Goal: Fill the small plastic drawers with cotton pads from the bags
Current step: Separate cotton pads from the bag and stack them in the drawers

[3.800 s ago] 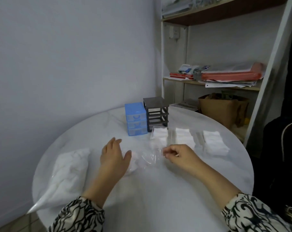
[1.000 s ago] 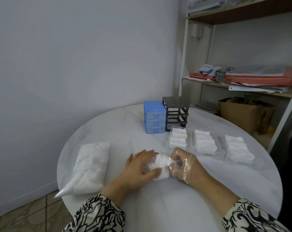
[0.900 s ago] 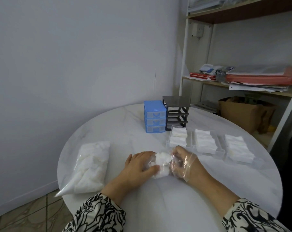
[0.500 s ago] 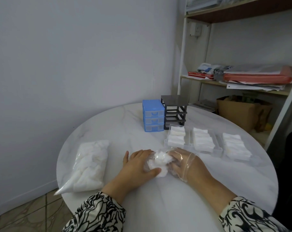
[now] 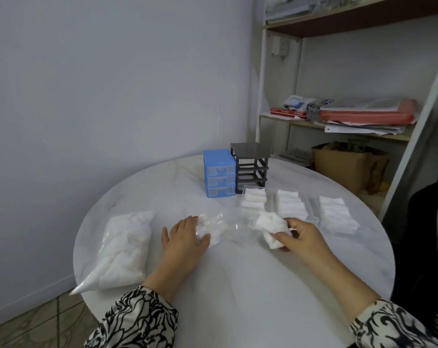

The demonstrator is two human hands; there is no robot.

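My right hand point(image 5: 300, 237) grips a bunch of white cotton pads point(image 5: 269, 226) just in front of three clear drawers lying on the table, each holding pads: left drawer point(image 5: 255, 199), middle drawer point(image 5: 289, 205), right drawer point(image 5: 337, 214). My left hand point(image 5: 184, 237) rests on a nearly flat clear bag point(image 5: 220, 228) with a few pads left inside, fingers spread over it. A full bag of cotton pads point(image 5: 124, 249) lies at the table's left edge.
A blue three-drawer cabinet point(image 5: 219, 177) and an empty dark drawer frame point(image 5: 251, 167) stand at the back of the round white table point(image 5: 238, 285). A shelf unit point(image 5: 338, 121) with papers and a brown paper bag point(image 5: 348, 167) stands behind on the right.
My right hand has come out of the clear bag with a bunch of pads and moved right toward the drawers. My left hand stays on the bag.
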